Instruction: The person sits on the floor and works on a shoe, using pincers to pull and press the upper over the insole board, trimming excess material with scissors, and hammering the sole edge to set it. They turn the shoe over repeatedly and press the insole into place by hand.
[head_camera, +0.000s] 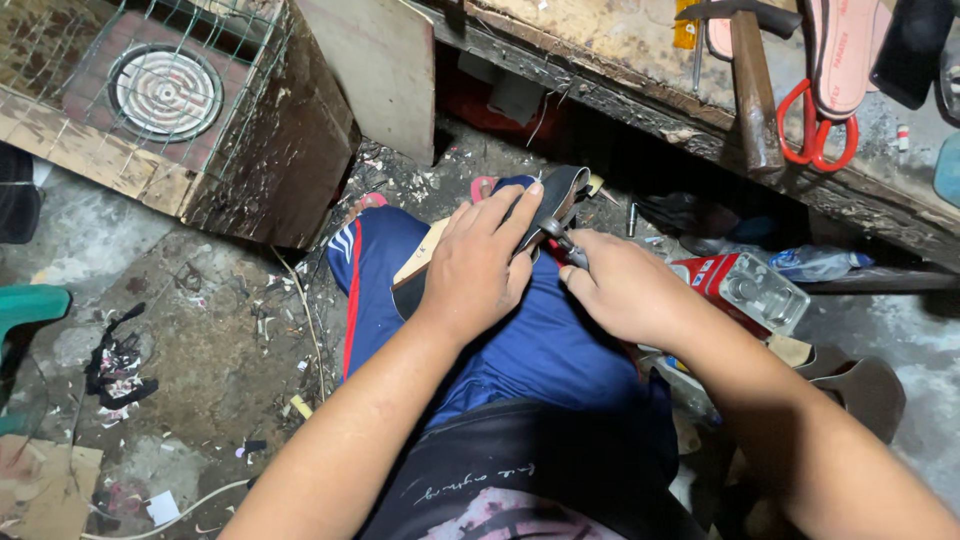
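Shoe (562, 192) | on lap, long axis pointing away from body | left hand (478, 262) clamped over it | right hand (622, 290) beside, pinching metal tool (566, 244) at its edge

A small shoemaking workshop, rough and cluttered. Centred on a scarred wooden workbench (640, 95): on top of it a hammer (752, 85), red-handled scissors (818, 125) and pink insoles (848, 50). Below and in front of the bench, a bare concrete floor (200, 340) littered with scraps and offcuts. Left of the bench, a tiled box with a coil heater (165, 92) under wire mesh.
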